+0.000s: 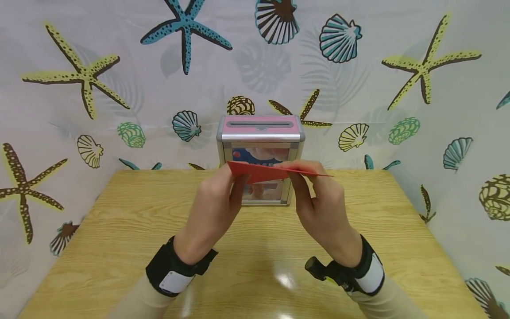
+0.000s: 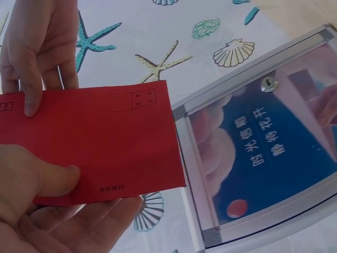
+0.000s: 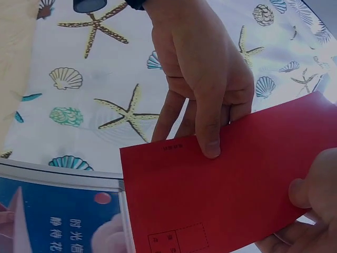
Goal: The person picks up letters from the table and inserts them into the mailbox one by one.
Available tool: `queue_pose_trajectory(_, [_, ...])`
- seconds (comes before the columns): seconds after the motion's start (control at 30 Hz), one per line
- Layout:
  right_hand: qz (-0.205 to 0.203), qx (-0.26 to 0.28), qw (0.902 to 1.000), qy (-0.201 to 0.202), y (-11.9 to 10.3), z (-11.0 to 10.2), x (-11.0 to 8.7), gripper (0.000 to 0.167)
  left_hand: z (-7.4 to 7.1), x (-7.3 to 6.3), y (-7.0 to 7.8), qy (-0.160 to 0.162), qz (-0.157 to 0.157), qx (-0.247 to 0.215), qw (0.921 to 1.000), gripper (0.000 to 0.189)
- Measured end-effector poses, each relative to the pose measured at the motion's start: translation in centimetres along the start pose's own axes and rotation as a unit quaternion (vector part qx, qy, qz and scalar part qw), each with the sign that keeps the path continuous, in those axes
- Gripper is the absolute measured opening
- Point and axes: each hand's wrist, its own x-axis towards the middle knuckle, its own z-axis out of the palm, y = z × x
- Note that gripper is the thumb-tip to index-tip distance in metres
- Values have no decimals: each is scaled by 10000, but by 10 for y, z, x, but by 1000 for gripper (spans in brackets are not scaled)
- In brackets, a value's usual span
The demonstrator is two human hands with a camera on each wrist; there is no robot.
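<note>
Thumb and fingers of my left hand [image 1: 211, 208] pinch one edge of a red envelope [image 1: 260, 173]. My right hand [image 1: 324, 208] pinches its opposite edge. The envelope is held up nearly level, seen almost edge-on in the head view, in front of a mailbox [image 1: 260, 138]. This box has a silver frame, a pink top with a long slot [image 1: 259, 124], and a picture front with white characters. In the left wrist view the envelope's face [image 2: 116, 137] shows printed postal boxes, and the left thumb [image 2: 58, 179] lies on it. The right thumb [image 3: 303, 192] presses it in the right wrist view.
A wood-grain table [image 1: 139, 239] lies under the hands, with the mailbox standing near its back edge. Behind and at the sides hangs a white cloth [image 1: 139, 93] printed with starfish and shells. A small lock [image 2: 269, 84] sits on the box front.
</note>
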Motion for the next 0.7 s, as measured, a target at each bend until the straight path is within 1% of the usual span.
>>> queue_pose_trajectory(0.1, [-24,27,9999,102,-2,-1,8,25,-3,8,2,73,15,3,10000,32])
queue_pose_trajectory(0.33, [-131,-7,9998,176,4,-2,26,25,-10,24,1,103,12,-452,9989,37])
queue_pose_trajectory(0.47, [-167,-40,9996,241,7,-2,32,24,-11,32,0,97,-62,-480,9988,36])
queue_pose_trajectory(0.7, [-198,-212,9988,405,8,-4,44,25,-13,45,2,239,-88,-446,9987,33])
